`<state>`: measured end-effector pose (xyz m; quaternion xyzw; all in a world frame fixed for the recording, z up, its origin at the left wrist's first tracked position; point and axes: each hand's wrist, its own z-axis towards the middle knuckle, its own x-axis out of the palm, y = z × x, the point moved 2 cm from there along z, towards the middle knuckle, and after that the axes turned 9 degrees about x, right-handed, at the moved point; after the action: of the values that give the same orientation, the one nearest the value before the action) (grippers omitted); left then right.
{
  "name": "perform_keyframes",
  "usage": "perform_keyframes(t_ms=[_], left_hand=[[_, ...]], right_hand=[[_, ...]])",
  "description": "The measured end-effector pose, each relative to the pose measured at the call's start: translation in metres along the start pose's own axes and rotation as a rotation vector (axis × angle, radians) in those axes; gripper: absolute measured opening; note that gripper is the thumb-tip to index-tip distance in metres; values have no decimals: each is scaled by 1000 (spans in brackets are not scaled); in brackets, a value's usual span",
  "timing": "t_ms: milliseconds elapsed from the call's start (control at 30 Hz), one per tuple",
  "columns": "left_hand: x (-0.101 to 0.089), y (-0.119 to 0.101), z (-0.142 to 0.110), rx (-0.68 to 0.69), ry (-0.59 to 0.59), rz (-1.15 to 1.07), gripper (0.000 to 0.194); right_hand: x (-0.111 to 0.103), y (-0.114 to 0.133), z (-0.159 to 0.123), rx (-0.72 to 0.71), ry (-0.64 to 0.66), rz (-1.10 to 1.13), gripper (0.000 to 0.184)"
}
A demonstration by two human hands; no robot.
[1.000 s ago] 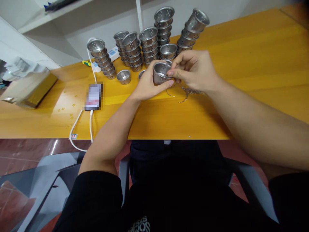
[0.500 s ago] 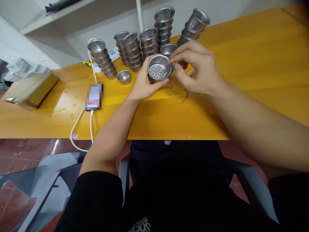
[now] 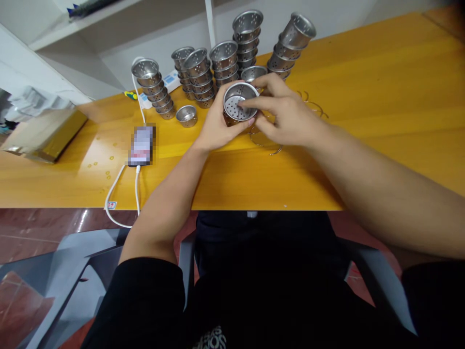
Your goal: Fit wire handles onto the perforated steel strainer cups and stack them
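My left hand (image 3: 214, 118) is closed around a round perforated metal strainer cup (image 3: 232, 104), its opening tilted up toward me. My right hand (image 3: 283, 109) is at the right side of the cup, fingers apart, with one finger reaching inside over the holed bottom. The thumb and another finger are by the rim. A thin dark line, perhaps a wire, crosses the cup's inside. Thin wire rings (image 3: 274, 151) lie on the table, partly behind my right hand, and more bent wires (image 3: 316, 107) lie to its right.
Several stacks of similar cups stand at the back, including a left stack (image 3: 152, 87) and a leaning right stack (image 3: 290, 46). A single cup (image 3: 186, 116) sits nearby. A phone (image 3: 142, 145) with white cables lies left on the yellow table (image 3: 232, 184). A cardboard box (image 3: 47, 133) is farther left.
My right hand has shifted left and turned; one finger now reaches down into the cup instead of pinching near its rim. More wire shows on the right. My left hand stays put.
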<state>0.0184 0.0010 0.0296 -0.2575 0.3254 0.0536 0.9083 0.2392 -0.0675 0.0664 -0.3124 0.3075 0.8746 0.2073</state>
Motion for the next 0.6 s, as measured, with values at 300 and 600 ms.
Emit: perform_keyframes(t_ms=[300,600], left_hand=[[-5,-24,1,-129,-7,42,98],[-34,-4,-4,-235,-99,40,97]], right_hand=[[2,-6,0,31,12,52,39],[-8,-12,-1,39,-198,109,38]])
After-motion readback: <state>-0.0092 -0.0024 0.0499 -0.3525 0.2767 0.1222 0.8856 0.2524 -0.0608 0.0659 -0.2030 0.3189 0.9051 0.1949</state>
